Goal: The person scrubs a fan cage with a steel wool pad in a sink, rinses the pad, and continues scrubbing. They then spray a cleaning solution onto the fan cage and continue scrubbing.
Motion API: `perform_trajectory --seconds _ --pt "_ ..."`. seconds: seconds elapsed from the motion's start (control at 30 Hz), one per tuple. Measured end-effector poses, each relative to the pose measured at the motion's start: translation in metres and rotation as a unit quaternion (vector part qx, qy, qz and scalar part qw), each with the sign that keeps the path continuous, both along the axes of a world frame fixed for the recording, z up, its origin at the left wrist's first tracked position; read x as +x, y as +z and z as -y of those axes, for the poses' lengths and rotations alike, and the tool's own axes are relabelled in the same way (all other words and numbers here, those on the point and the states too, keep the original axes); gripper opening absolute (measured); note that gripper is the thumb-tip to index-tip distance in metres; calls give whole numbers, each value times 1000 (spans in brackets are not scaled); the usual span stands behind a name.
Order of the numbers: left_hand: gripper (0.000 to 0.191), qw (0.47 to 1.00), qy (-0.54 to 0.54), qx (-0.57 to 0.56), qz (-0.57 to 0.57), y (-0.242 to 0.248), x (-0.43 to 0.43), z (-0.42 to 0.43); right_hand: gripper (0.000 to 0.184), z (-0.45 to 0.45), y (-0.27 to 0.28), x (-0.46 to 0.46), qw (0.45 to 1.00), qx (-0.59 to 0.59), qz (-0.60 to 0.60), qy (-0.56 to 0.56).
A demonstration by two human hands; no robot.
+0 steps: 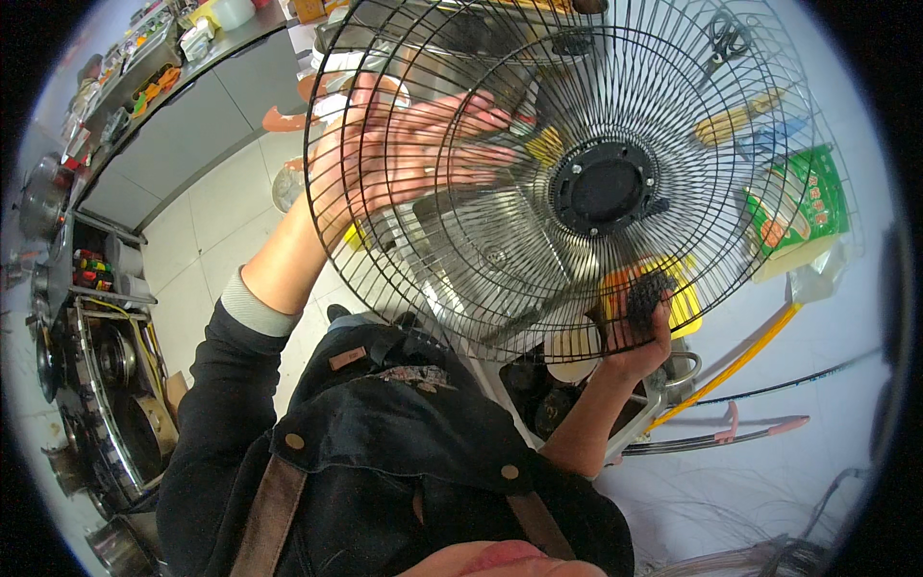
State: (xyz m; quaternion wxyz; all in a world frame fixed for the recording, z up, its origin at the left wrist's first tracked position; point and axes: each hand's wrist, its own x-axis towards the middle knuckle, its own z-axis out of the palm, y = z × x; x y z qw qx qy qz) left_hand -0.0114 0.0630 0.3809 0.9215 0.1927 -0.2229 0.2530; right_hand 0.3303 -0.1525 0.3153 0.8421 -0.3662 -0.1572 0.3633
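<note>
A round black wire fan guard [606,186] with a dark disc hub is held up in front of me, tilted over a stainless steel sink [497,252]. My left hand [411,155] supports its left side; the palm and stretched fingers show through the wires. At the lower right rim, my right hand [638,350] grips a dark mesh scrubber [649,297] up against the wires. The fingertips of this hand are partly hidden. Behind the scrubber is a yellow plastic basket [689,306].
Scissors [728,40], a brush [735,119] and a green packet [804,198] are by the right wall. A yellow-handled tool [728,364] leans there. Dark items lie in a tub [523,433] below my right arm. Grey cabinets [238,86] and a pot rack [108,382] stand left.
</note>
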Motion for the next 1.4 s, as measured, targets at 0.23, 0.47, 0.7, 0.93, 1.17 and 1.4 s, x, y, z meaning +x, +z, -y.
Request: perform_trajectory --seconds 0.23,0.47,0.7,0.93,1.17,1.4 --pt "83 951 218 103 -192 0 -19 -3 37 -4 2 -4 1000 -9 -14 9" --pt "55 20 666 667 -334 -14 -27 3 46 -10 2 -7 997 -44 -58 -28" --pt "62 101 401 869 -273 8 -22 13 56 -10 2 -11 997 -34 -69 -6" --pt "78 143 337 901 -231 12 2 5 59 -6 11 -19 997 -23 -68 35" --pt "79 60 390 889 -234 10 1 18 56 -4 27 -29 998 -38 -39 -22" --pt "74 18 355 898 -258 16 -12 21 59 -6 34 -32 999 -25 -46 0"
